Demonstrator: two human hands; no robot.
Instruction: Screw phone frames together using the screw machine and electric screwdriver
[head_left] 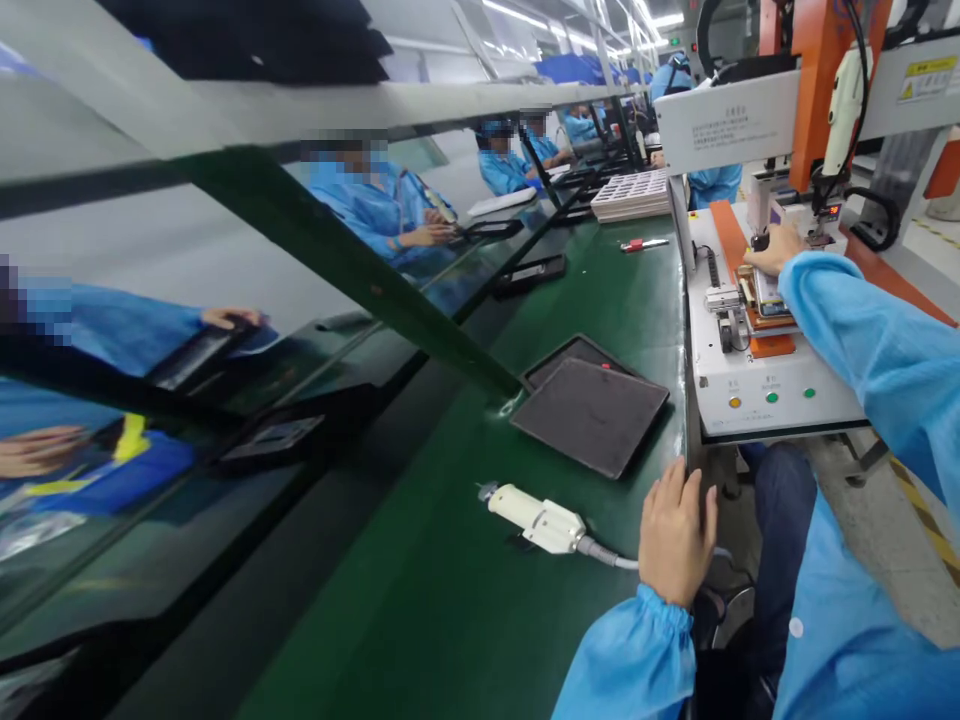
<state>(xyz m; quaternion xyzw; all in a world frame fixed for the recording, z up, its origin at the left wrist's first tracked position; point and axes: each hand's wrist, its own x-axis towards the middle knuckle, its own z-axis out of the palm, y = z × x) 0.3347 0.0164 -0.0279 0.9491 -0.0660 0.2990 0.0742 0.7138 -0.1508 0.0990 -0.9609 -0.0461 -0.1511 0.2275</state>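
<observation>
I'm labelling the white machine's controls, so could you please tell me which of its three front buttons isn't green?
The leftmost button is amber; the middle button and right button are green.

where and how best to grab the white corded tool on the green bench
Probably by the thick body of the white tool, from above with the left hand: its top lies uncovered, the narrow tip points away from that hand, and the cord trails towards it.

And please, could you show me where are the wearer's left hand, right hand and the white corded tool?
Left hand (675, 535), head view: back of the hand.
Right hand (780, 250), head view: back of the hand.
White corded tool (535, 517), head view: its body.
</observation>
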